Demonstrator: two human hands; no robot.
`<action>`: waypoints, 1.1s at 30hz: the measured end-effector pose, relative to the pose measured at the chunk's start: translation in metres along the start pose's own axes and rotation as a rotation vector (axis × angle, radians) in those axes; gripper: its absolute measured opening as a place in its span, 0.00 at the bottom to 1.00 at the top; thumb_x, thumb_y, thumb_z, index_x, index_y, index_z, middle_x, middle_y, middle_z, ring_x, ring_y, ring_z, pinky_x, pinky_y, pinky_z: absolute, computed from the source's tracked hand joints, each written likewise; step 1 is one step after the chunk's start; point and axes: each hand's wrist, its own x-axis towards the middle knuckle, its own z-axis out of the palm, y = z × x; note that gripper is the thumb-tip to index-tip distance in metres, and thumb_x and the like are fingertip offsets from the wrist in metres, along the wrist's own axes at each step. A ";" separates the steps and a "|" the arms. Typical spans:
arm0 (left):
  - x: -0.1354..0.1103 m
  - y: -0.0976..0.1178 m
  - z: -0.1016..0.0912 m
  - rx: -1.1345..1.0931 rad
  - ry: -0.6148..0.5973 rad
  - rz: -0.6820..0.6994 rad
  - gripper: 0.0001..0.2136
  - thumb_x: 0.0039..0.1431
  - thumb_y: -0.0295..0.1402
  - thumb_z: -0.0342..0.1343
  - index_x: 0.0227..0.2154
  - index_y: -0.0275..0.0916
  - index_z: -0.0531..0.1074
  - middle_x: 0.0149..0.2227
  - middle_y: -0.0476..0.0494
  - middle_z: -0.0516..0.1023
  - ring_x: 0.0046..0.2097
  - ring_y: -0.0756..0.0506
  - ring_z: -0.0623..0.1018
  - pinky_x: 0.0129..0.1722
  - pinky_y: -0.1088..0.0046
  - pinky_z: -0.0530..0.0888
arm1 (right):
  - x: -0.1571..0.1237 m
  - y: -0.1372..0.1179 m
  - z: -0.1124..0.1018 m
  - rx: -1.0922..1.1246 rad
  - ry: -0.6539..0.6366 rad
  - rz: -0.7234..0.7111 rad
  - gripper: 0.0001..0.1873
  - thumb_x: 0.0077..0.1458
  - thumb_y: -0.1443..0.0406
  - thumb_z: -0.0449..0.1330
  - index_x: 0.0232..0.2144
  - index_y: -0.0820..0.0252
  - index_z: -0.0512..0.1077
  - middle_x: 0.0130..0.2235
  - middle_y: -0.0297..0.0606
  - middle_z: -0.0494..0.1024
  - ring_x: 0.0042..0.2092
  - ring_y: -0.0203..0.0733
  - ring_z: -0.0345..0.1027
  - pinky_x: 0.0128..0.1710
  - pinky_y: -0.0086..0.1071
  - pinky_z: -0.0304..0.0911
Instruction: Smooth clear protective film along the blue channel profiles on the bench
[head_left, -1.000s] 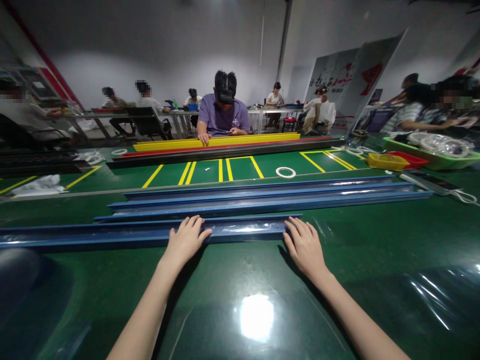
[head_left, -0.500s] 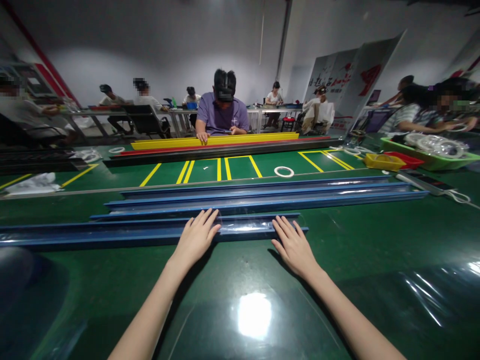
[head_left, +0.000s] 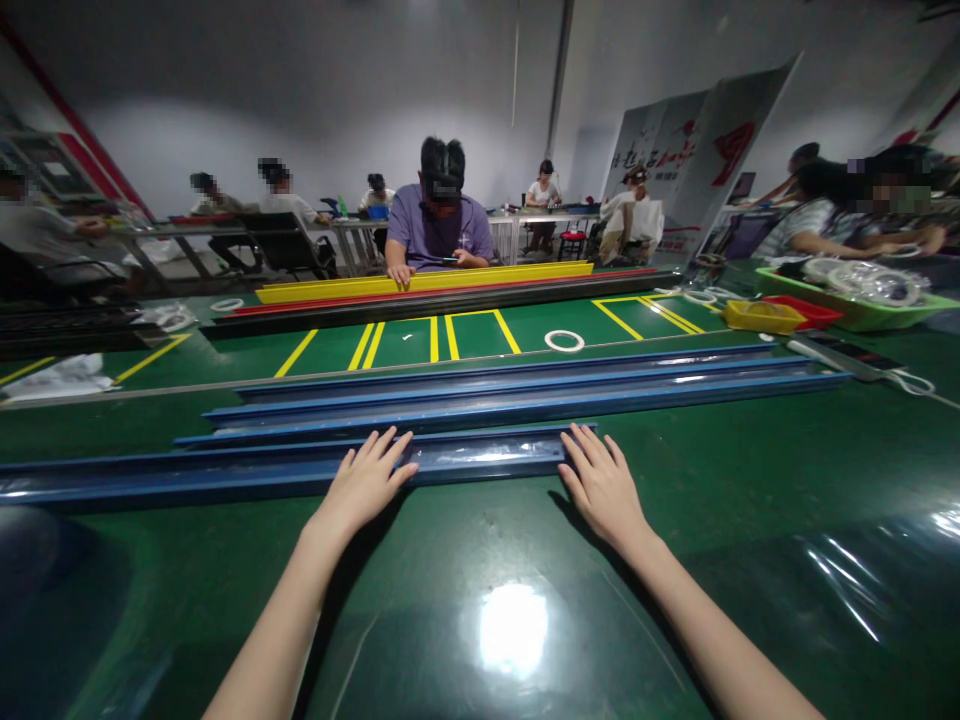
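Note:
A long blue channel strip point(head_left: 480, 456) lies across the green table in front of me, running out of view on the left. My left hand point(head_left: 367, 480) rests over it with the fingers spread and the palm down. At its right end, my right hand point(head_left: 604, 485) lays its stretched fingers on the strip, partly hiding that end. Neither hand is wrapped round anything. Just beyond the strip lie several more blue channel strips point(head_left: 525, 395), side by side and parallel to it. A clear film seems to shine inside the near channel.
Yellow point(head_left: 427, 282) and black strips point(head_left: 450, 306) lie farther back, before a person in a purple shirt point(head_left: 439, 225). A white ring point(head_left: 564, 341) sits on the taped area. At right are a yellow tray point(head_left: 763, 316), a green basket point(head_left: 877, 310) and a dark phone-like device point(head_left: 851, 350).
My left hand has slid left along the near blue strip. My right hand has shifted right, to the strip's end. The view has moved slightly.

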 end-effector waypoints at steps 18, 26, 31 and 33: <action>0.006 -0.059 0.002 -0.029 -0.051 -0.105 0.26 0.57 0.46 0.37 0.58 0.49 0.49 0.62 0.49 0.46 0.62 0.42 0.47 0.56 0.53 0.52 | -0.001 -0.005 0.000 0.034 -0.033 -0.058 0.24 0.59 0.58 0.41 0.52 0.63 0.62 0.56 0.45 0.61 0.58 0.43 0.49 0.55 0.41 0.46; 0.005 -0.042 -0.005 -0.024 0.101 -0.028 0.23 0.59 0.41 0.38 0.56 0.41 0.56 0.59 0.44 0.56 0.60 0.44 0.56 0.56 0.64 0.57 | -0.003 -0.004 0.006 0.036 -0.028 -0.047 0.25 0.59 0.57 0.41 0.51 0.65 0.63 0.55 0.45 0.62 0.58 0.45 0.50 0.55 0.41 0.47; 0.002 0.001 -0.002 -0.103 0.097 0.182 0.24 0.59 0.45 0.38 0.57 0.45 0.52 0.61 0.47 0.51 0.61 0.44 0.51 0.57 0.62 0.55 | -0.003 -0.004 0.007 0.036 -0.031 -0.055 0.25 0.59 0.57 0.41 0.51 0.67 0.62 0.55 0.46 0.62 0.58 0.45 0.50 0.55 0.42 0.47; 0.000 0.011 0.001 -0.087 0.030 0.190 0.25 0.59 0.46 0.39 0.58 0.46 0.50 0.61 0.48 0.48 0.62 0.43 0.48 0.57 0.59 0.53 | -0.003 -0.004 0.006 0.042 -0.033 -0.052 0.25 0.59 0.57 0.41 0.52 0.66 0.62 0.55 0.46 0.62 0.58 0.45 0.49 0.55 0.42 0.47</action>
